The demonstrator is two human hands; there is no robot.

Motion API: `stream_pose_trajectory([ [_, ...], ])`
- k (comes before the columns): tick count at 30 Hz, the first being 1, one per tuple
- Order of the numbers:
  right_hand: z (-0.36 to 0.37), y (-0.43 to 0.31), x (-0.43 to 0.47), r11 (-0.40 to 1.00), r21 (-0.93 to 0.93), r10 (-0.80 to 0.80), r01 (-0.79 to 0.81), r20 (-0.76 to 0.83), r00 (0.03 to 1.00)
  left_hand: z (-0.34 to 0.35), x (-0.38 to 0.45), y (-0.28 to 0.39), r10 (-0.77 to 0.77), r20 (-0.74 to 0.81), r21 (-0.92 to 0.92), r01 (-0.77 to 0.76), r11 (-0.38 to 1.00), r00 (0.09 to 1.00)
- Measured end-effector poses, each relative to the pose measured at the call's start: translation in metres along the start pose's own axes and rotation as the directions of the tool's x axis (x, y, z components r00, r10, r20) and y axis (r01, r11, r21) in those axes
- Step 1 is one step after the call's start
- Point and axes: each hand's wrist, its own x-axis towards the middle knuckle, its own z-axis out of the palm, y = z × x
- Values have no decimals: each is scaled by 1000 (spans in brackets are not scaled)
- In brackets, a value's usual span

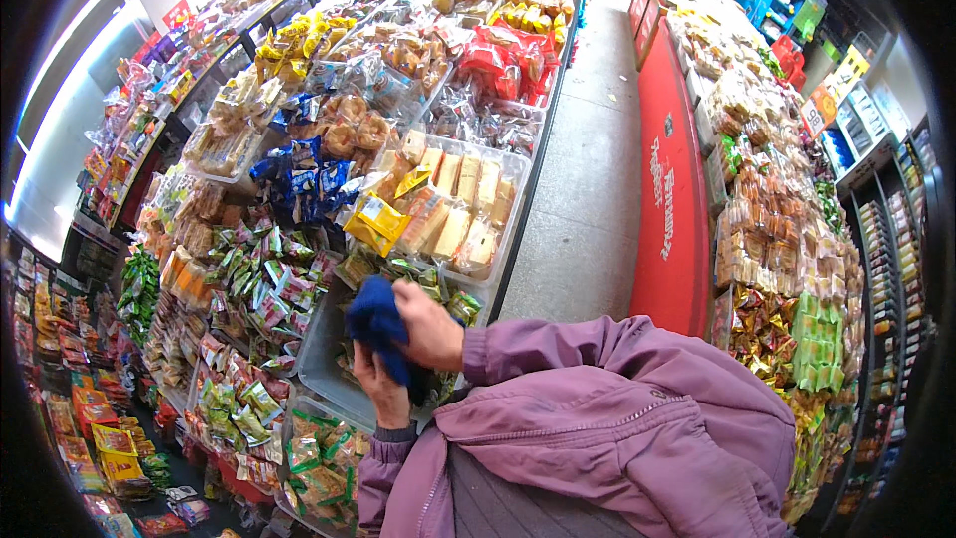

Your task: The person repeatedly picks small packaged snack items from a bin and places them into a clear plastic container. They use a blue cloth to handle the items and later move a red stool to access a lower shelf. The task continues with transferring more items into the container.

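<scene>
Both my hands hold a dark blue cloth (377, 317) bunched between them. My right hand (429, 325) grips it from the right, and my left hand (381, 388) has hold of its lower part. Below them is a clear plastic bin (321, 362) whose grey floor shows on the left; some green-wrapped snack packets (464, 305) lie at its far right side, partly hidden by my hands. Just beyond stands a clear bin (515, 239) of wrapped pastry bars (452, 234). A yellow snack packet (377, 223) rests over its near left corner.
Bins of small snack packets (272, 291) crowd the left, with blue packets (306, 179) farther up. A bin of green-trimmed packets (317, 463) sits nearest me. To the right run a grey floor aisle (571, 187) and a red-sided display (668, 217) piled with wrapped snacks.
</scene>
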Motion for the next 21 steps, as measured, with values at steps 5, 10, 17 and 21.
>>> stream_pose_trajectory([
  [5,-14,42,22,964,82,259,-253,-68,964,35,3,49,62,157,215,-96,972,986],
  [10,-14,31,30,92,800,550,-593,456,700,30,18,53,-27,26,-391,35,920,999],
  [17,32,2,-14,170,584,624,-794,559,545,-12,32,2,-9,-216,220,58,974,976],
  [21,30,-10,-23,270,584,390,-766,661,641,-54,39,8,207,-231,506,-64,860,951],
])
